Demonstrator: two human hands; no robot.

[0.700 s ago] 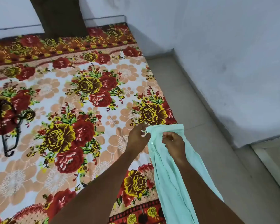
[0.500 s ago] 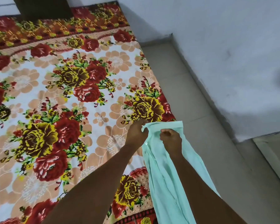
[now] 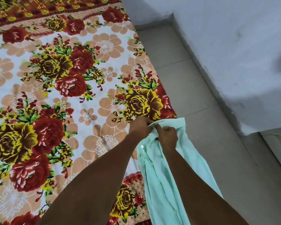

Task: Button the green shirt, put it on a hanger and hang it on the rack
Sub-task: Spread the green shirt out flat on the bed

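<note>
1. The left hand [image 3: 140, 127] and right hand [image 3: 166, 135] sit close together, both pinching the top edge of the thin mint-green cotton shirt [image 3: 162, 184].
2. A small white button [image 3: 142, 146] shows just below them (unfastened, apparently).
3. The shirt hangs over the edge of the floral-print bedsheet [image 3: 63, 95], beside the grey tiled floor [image 3: 201, 127].

Home setting, most likely a bedroom. A bed [image 3: 39, 88] fills the left and centre of the frame, covered by a flower-printed bedsheet [image 3: 81, 101] in red, yellow and peach, with a darker patterned border along the top. Grey tiled floor [image 3: 193, 98] runs down the right of centre. Plain pale painted wall [image 3: 234, 46] at upper right, scuffed and marked low down near the floor.
</note>
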